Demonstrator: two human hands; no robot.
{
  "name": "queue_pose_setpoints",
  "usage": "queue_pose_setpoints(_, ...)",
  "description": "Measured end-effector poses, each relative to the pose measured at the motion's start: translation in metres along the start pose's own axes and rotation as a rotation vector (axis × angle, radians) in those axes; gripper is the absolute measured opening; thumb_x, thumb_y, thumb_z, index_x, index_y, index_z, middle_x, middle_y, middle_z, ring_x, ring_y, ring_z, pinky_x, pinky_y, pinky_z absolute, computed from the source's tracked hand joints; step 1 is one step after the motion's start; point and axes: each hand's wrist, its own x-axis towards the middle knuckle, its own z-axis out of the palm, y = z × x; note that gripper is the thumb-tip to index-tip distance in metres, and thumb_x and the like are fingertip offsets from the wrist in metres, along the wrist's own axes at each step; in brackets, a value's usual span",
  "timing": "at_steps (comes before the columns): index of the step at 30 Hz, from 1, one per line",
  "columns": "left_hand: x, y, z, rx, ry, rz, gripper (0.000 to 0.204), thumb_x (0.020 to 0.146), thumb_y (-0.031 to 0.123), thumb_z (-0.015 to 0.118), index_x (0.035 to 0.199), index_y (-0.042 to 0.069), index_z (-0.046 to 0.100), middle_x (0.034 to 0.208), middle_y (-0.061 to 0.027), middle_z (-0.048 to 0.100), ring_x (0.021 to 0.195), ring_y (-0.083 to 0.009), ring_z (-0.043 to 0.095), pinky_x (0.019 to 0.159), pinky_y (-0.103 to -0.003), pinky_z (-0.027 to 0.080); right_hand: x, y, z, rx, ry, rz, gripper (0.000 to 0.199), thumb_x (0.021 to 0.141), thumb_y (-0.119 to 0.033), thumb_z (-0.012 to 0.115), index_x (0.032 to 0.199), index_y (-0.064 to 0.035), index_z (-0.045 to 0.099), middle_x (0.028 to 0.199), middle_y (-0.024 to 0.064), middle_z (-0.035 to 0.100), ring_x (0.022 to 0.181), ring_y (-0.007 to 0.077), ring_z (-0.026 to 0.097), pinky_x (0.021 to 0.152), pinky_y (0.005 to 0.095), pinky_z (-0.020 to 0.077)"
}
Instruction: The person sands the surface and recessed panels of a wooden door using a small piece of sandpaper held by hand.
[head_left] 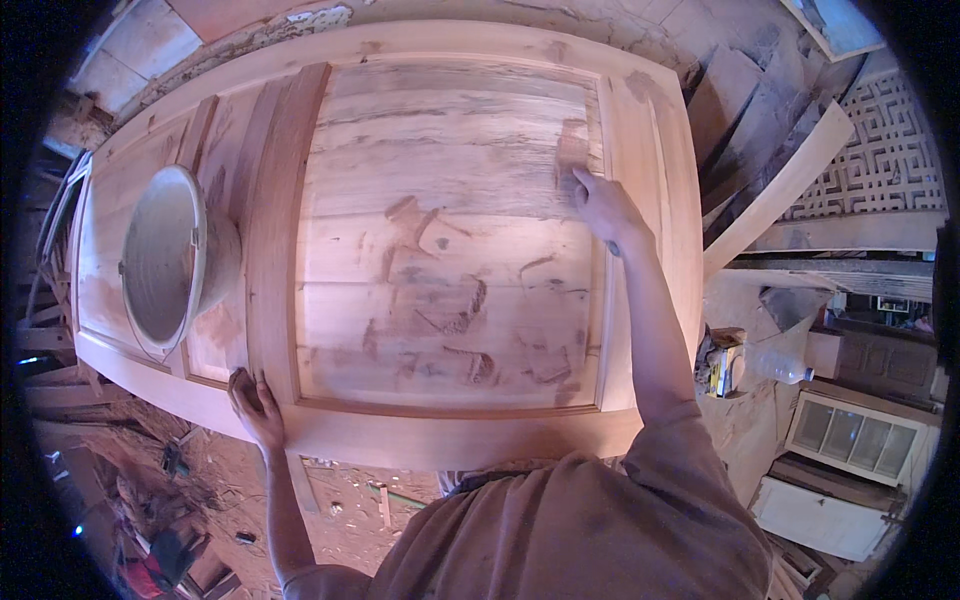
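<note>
"Looking at that pale bucket (219, 258) at the left of the frame, what worries you?"

"It stands on the wooden door (460, 430), which fills the middle. A knock or a tilt of the door could tip it, I judge."

"And the right hand (606, 207), upper right of centre?"

"Its fingers are bent down at a brownish patch (573, 138); I can't tell whether they grip anything. Pressing unevenly there could leave a ridge or streak."

"The left hand (262, 412), lower left?"

"Half curled at the door's near edge, by a dark brown lump (240, 384); whether it grips that is unclear. A loose hold could drop it."

"Those dark smears (466, 308) mid-frame?"

"If damp, a dragging sleeve could spread them."
</note>
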Motion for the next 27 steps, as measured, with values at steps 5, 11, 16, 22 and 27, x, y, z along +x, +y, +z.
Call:
queue_pose_setpoints(5,-0.001,-0.007,0.002,-0.097,0.019,-0.024,0.041,0.1,0.026,0.057,0.122,-0.008,0.056,0.128,-0.0255,0.057,0.122,-0.0421,0.054,0.104,-0.049,0.043,-0.056,-0.004,-0.01,0.145,0.108,0.061,0.043,0.1,-0.019,0.052,0.142,-0.0092,0.053,0.096,0.0294,0.068,0.088,0.0408,0.069,0.079,0.0474,0.054)
queue_pose_setpoints(11,0.002,0.001,0.004,-0.086,0.016,-0.037,0.042,0.1,0.028,0.058,0.122,-0.008,0.056,0.126,-0.0249,0.058,0.121,-0.042,0.054,0.103,-0.049,0.044,-0.056,0.023,0.041,0.043,0.23,-0.047,0.045,0.099,-0.02,0.051,0.143,-0.0147,0.053,0.084,0.029,0.064,0.077,0.0453,0.066,0.075,0.0519,0.0542)
queue_pose_setpoints(16,0.001,0.001,0.001,-0.03,0.021,-0.006,0.04,0.099,0.026,0.059,0.123,-0.006,0.056,0.126,-0.0245,0.058,0.121,-0.0423,0.054,0.105,-0.05,0.042,-0.028,0.01,0.034,0.057,0.244,-0.024,0.044,0.099,-0.018,0.052,0.142,-0.013,0.053,0.084,0.0313,0.064,0.08,0.047,0.066,0.078,0.0537,0.0531)
queue_pose_setpoints(22,0.001,0.001,-0.001,-0.022,0.014,-0.033,0.04,0.099,0.027,0.058,0.122,-0.006,0.056,0.127,-0.0242,0.058,0.122,-0.0425,0.053,0.105,-0.05,0.041,0.006,0.011,0.021,0.025,0.181,-0.022,0.042,0.099,-0.018,0.05,0.141,-0.0128,0.055,0.097,0.0313,0.067,0.084,0.0443,0.068,0.079,0.0534,0.0536)
queue_pose_setpoints(27,0.005,0.003,0.012,-0.077,0.01,-0.017,0.04,0.099,0.026,0.059,0.123,-0.005,0.056,0.128,-0.0241,0.057,0.122,-0.0425,0.054,0.105,-0.05,0.042,0.066,0.058,-0.011,-0.026,0.22,-0.224,0.042,0.099,-0.024,0.053,0.14,-0.0115,0.056,0.1,0.0258,0.07,0.076,0.0399,0.07,0.072,0.0498,0.0551)
